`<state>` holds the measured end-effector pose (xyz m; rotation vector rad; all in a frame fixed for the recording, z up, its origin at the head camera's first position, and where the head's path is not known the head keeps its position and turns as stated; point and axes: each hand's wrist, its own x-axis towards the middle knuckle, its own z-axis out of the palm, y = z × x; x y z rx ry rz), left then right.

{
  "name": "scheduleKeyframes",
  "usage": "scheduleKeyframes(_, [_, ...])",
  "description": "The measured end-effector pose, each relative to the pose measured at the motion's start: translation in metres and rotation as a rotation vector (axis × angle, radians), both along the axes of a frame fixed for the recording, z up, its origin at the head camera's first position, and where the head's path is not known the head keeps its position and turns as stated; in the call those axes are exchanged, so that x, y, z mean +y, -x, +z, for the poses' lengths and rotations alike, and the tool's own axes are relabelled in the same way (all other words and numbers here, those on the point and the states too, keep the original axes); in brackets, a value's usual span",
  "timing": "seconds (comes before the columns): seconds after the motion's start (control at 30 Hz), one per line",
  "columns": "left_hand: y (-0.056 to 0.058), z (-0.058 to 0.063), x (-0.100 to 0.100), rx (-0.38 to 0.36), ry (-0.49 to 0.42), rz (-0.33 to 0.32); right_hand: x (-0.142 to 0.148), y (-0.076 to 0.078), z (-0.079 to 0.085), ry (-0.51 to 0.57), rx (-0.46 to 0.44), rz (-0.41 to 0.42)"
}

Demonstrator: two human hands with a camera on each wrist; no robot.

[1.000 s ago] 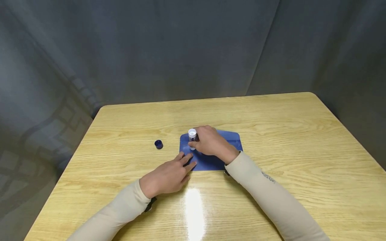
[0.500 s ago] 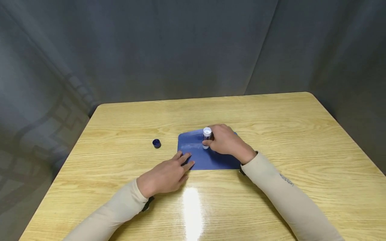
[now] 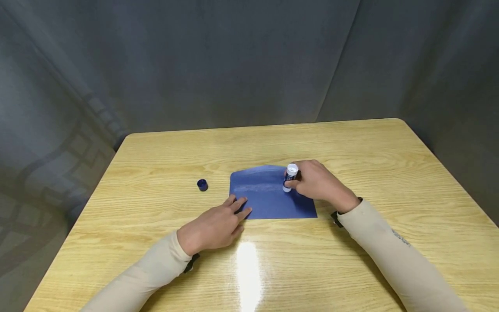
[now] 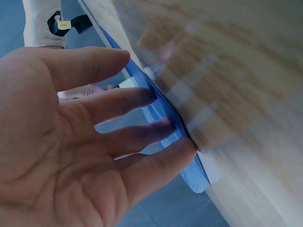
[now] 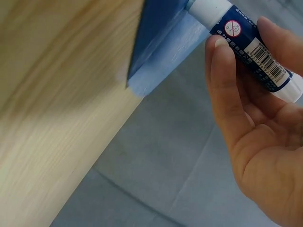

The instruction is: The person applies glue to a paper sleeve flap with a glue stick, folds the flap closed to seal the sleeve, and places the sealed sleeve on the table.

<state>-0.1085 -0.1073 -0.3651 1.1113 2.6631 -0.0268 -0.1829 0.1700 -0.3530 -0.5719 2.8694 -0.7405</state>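
While the right hand point(image 3: 315, 180) grips the glue stick point(image 3: 291, 172) tip-down at the envelope point(image 3: 269, 203) beneath, the left hand point(image 3: 215, 225) (fingers extended) rests leftward on the envelope's edge, gluing seemingly underway and next needing even pressure.

Bright white glare streak on the tabletop point(image 3: 296, 247)
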Motion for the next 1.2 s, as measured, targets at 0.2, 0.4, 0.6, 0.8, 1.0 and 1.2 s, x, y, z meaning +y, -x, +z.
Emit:
scheduleKeyframes(0.2, [0.000,0.000,0.000,-0.005,0.004,0.008,0.018,-0.003,0.000,0.008,-0.019,-0.034])
scheduleKeyframes(0.4, [0.000,0.001,0.001,0.021,0.004,0.000,0.035,-0.004,0.003,-0.027,-0.024,-0.053])
scheduleKeyframes(0.6, [0.001,-0.001,0.000,0.033,-0.014,-0.011,0.048,-0.004,0.009,-0.068,-0.019,-0.044])
scheduleKeyframes(0.8, [0.001,-0.003,-0.001,0.023,-0.037,-0.008,0.058,-0.004,0.019,-0.025,0.016,-0.109])
scheduleKeyframes(1.0, [0.001,-0.003,-0.001,0.027,-0.051,-0.007,0.038,-0.002,0.019,0.045,-0.002,-0.059])
scheduleKeyframes(1.2, [0.001,-0.003,0.001,0.027,-0.045,-0.009,0.000,-0.001,0.017,0.062,0.010,-0.004])
